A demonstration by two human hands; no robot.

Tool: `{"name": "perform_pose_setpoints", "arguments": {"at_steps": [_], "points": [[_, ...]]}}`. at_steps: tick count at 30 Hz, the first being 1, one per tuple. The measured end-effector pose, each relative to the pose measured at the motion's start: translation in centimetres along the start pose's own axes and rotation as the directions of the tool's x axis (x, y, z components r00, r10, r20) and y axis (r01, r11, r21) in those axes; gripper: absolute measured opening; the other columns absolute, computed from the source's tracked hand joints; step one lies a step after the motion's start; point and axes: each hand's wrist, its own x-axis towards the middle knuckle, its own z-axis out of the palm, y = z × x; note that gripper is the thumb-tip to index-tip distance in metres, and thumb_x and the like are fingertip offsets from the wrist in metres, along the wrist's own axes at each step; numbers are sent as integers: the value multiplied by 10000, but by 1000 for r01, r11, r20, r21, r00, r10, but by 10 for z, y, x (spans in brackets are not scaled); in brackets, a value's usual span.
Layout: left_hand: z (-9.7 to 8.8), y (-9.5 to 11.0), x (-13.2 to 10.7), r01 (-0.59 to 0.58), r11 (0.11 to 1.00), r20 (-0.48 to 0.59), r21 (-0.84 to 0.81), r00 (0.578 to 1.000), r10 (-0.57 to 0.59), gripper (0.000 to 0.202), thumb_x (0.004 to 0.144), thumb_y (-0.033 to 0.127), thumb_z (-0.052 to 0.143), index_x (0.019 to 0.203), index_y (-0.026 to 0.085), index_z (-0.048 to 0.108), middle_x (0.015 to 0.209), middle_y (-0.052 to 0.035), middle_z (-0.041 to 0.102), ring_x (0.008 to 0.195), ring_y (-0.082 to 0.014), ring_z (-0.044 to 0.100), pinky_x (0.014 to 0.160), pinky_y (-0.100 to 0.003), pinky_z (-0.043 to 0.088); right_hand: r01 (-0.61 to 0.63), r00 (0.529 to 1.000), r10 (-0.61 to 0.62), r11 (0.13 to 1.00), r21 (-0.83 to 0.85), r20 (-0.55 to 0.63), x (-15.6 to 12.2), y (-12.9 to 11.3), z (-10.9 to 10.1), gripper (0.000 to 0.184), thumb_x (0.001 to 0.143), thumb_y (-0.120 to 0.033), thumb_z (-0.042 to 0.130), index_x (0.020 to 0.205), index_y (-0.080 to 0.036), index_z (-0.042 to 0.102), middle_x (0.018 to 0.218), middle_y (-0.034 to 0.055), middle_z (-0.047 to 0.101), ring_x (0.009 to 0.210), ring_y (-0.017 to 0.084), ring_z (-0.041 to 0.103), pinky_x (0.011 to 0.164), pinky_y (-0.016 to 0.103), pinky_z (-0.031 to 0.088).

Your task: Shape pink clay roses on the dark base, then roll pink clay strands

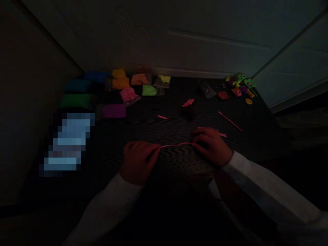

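Note:
A thin pink clay strand (pixel 176 145), slightly wavy, stretches low over the dark tabletop between my two hands. My left hand (pixel 139 160) is closed in a pinch on its left end. At the other end, the fingertips of my right hand (pixel 211 145) pinch the strand. A flat pink strip (pixel 223 135) lies partly hidden behind my right hand. Beyond the strand are a short pink clay piece (pixel 162 117) and a dark brown form with a speckled pink top (pixel 189 103). To the right lies a slim pink stick (pixel 230 121).
Bags of coloured clay, including purple (pixel 114 111), green (pixel 75 101) and orange (pixel 121 83), line the back left. A blurred bright rectangle (pixel 69 141) lies at left. Small colourful clay figures (pixel 241 85) cluster back right, near a clear bag (pixel 206 89). A pale wall (pixel 205 58) stands behind.

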Motion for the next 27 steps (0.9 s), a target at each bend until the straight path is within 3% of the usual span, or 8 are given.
{"name": "perform_pose_setpoints", "arguments": {"at_steps": [8,19,23,27], "points": [[2,3,7,15,999,31,-44,999,-13,169,766,306,468,842,227,597,827,-1,647,817,-169,564,817,-387,308,-77,993,73,996,42,90,4,1,-15,109,735,-293,509,764,-209,572,1037,41,512,982,204,448,825,385,311],[7,7,13,25,1000,53,-1,998,-25,175,764,324,461,808,231,603,801,4,638,811,-172,546,810,-384,309,-92,993,99,991,-100,63,8,3,-14,163,749,-320,471,802,-199,568,1018,57,501,950,215,436,787,380,300],[7,5,12,19,1000,14,3,1000,-19,178,765,316,461,811,222,605,790,-8,631,801,-169,540,800,-374,326,-96,995,98,988,-121,15,5,6,-14,182,760,-321,461,849,-204,568,1025,60,506,943,214,441,783,378,301],[7,12,8,0,996,-124,92,992,12,210,730,332,504,879,242,623,871,-40,605,864,-211,502,803,-409,315,-65,995,50,980,-189,-81,-4,-5,-9,297,781,-338,436,1033,-216,537,1089,83,482,998,235,412,814,402,276]]}}
